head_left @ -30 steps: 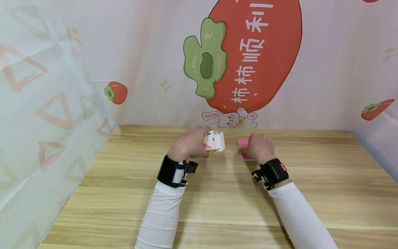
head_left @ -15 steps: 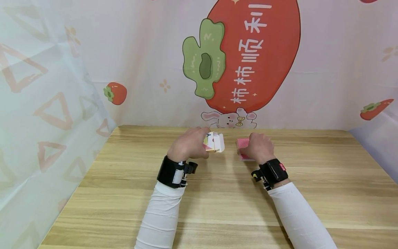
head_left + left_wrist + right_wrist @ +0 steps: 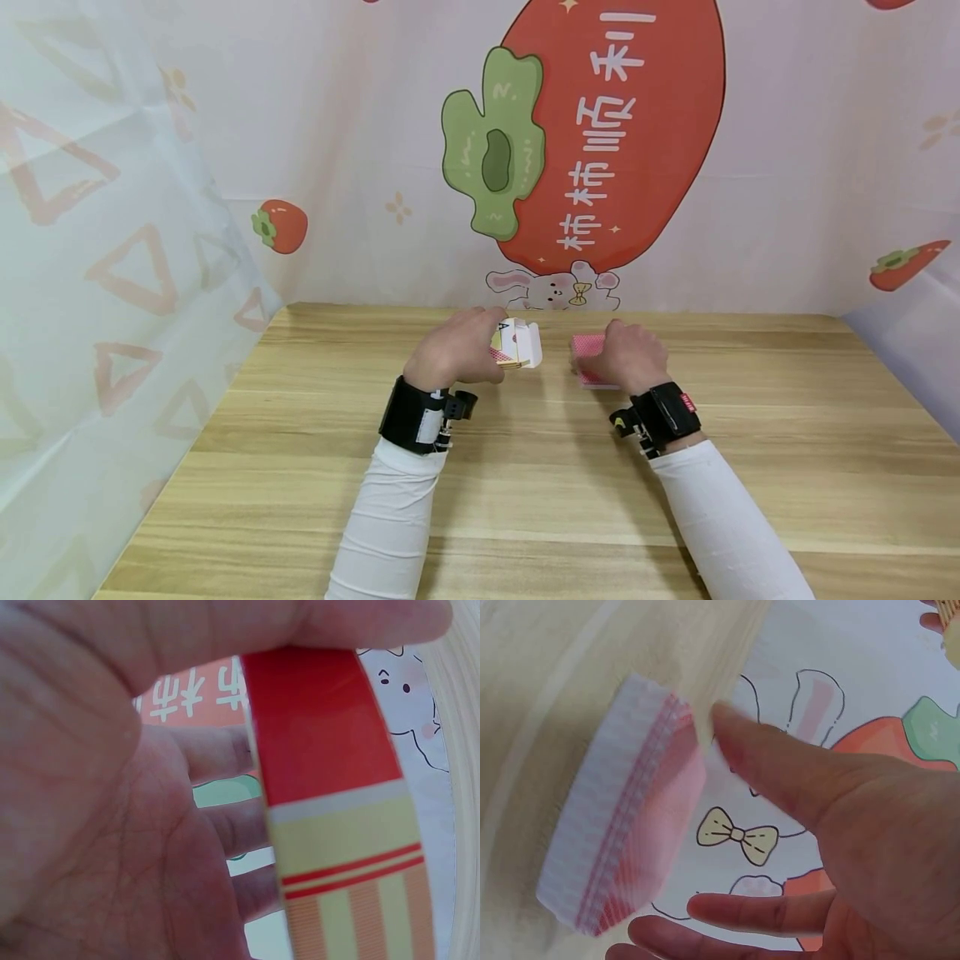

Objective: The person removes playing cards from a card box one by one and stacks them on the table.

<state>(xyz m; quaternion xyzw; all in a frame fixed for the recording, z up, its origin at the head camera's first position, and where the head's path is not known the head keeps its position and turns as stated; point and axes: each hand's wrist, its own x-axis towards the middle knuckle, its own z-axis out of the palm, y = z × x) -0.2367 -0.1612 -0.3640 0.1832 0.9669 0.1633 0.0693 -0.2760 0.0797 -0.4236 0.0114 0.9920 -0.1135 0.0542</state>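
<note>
My left hand (image 3: 457, 352) grips a playing card box (image 3: 516, 342) between thumb and fingers, above the back of the table. A white flap stands out from the box's right end, which faces the other hand. Seen from the left wrist, the box's narrow side (image 3: 337, 787) has a red block and striped bands. Over at the right, a deck of cards (image 3: 588, 344) with red-patterned backs lies squared on the table. My right hand (image 3: 633, 358) hovers around it; in the right wrist view the thumb and straight fingers are spread apart, off the deck (image 3: 622, 810).
The wooden tabletop (image 3: 510, 500) stretches out in front of both forearms. Right behind its far edge hangs a printed cloth backdrop (image 3: 360, 150), with another cloth wall (image 3: 90, 250) along the left side.
My right hand has shifted very slightly to the right at the deck. The left hand keeps its grip on the box in the same place.
</note>
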